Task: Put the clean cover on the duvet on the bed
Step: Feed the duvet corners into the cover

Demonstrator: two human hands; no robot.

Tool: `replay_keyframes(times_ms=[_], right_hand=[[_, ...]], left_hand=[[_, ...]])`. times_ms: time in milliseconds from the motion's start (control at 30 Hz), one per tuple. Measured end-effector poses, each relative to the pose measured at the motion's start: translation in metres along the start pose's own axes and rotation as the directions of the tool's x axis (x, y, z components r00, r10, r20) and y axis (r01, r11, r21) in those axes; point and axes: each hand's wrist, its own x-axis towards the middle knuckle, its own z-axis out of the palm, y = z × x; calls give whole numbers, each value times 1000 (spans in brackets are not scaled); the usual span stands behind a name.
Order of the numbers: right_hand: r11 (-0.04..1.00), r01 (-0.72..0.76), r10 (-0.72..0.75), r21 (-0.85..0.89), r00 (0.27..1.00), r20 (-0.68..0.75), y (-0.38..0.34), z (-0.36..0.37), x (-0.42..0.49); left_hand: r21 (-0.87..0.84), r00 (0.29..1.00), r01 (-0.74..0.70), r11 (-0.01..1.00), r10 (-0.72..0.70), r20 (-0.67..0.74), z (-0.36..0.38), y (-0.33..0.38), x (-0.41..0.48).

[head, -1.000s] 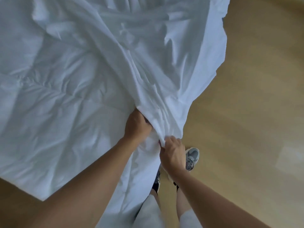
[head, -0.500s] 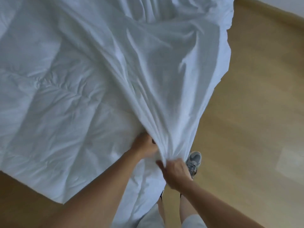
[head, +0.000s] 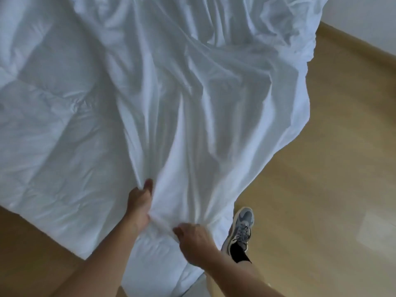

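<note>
Cover [head: 192, 103] is lying thin, light and floppy across the duvet [head: 53, 129] down to its near corner, left hand [head: 139, 202] and right hand [head: 196, 241] both gripping its bunched near edge, probably the best hold.

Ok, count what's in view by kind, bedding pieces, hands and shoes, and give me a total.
Bedding: 2, the cover and the duvet
Hands: 2, the left hand and the right hand, both gripping the cover
Shoes: 1, the shoe
Total: 5
</note>
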Motion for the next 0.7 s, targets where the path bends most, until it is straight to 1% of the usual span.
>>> replay_keyframes(times_ms=[33,67,100,133,167,200,233,267,300,333,367,400,433,467,500,533,567,600,633,667,700], right_hand=[[995,58,-58,-76,998,11,-11,13,-3],[987,111,-115,-117,993,-31,-22,16,-2],[980,167,-178,-111,979,-98,-28,11,2],[971,221,-236,-93,950,-205,-29,-1,9],[959,265,-283,-102,897,-338,-25,-17,15],[939,294,-344,-179,793,-503,-13,-33,22],[927,279,-374,-250,666,-645,4,-50,31],[947,216,-319,-236,565,-761,22,-65,37],[984,116,-173,-132,493,-853,37,-77,40],[996,-3,87,94,420,-904,52,-87,45],[906,-115,422,407,325,-846,67,-94,51],[687,-158,721,709,268,-639,79,-102,55],[370,-126,891,920,329,-313,89,-107,59],[46,-68,843,997,538,-2,97,-109,62],[-166,-45,641,985,754,142,106,-108,66],[-214,-54,534,975,830,163,110,-107,65],[-183,-19,510,983,853,111,115,-104,66],[-119,12,554,993,831,56,118,-106,72],[-55,28,562,998,827,7,120,-110,78],[48,33,589,998,806,-55,115,-115,76],[189,5,595,982,795,-119,113,-117,70]], left_hand=[[-13,999,22,1000,-23,-40,-20,-8,2],[-62,998,29,998,-33,-61,-31,-12,5],[-122,998,18,992,-25,-58,-36,-13,9],[-174,1000,-4,985,1,-20,-34,-10,10],[-205,998,-21,979,33,57,-25,-3,7],[-222,985,-25,975,62,159,-11,4,0],[-236,961,-15,972,80,266,4,8,-10],[-263,923,16,965,87,375,20,10,-20],[-289,875,63,955,86,476,35,7,-32],[-308,824,113,945,84,560,48,3,-44],[-321,778,154,935,85,622,60,-2,-55],[-321,747,183,929,81,660,70,-10,-64],[-304,727,200,931,67,684,78,-21,-73],[-272,717,215,938,37,696,84,-36,-81],[-233,726,234,944,-10,687,85,-52,-89],[-209,753,264,941,-66,655,83,-68,-95],[-213,788,293,932,-109,605,79,-83,-97],[-236,831,302,924,-133,539,74,-93,-97],[-257,881,275,926,-136,454,68,-97,-96],[-246,934,208,947,-117,338,62,-97,-95],[-185,980,103,977,-68,186,60,-92,-94]])
